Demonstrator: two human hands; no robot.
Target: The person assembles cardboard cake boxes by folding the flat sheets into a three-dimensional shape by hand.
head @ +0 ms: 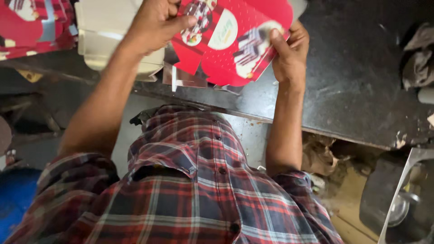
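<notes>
Head view, looking down over a red plaid shirt at the work. Far left, upper corner: a stack of red printed cartons lying on the dark tabletop. Just to their right, a pile of pale flat blanks, partly hidden behind the forearm. Left hand: fingers curled, thumb pressed onto the left edge of the red printed carton blank, pinching it. The blank, red with white dots and printed pictures, is held tilted above the tabletop, spanning the gap between both hands; its lower flaps hang toward the tabletop edge. Beneath it, a few more flat pieces lie on the tabletop, their kind hard to make out. Right hand: thumb laid on the printed face near the right edge, fingers wrapped behind, gripping the blank. Far right: a crumpled grey cloth on the tabletop. Lower right, below the tabletop edge: a metal vessel, partly cut off.
</notes>
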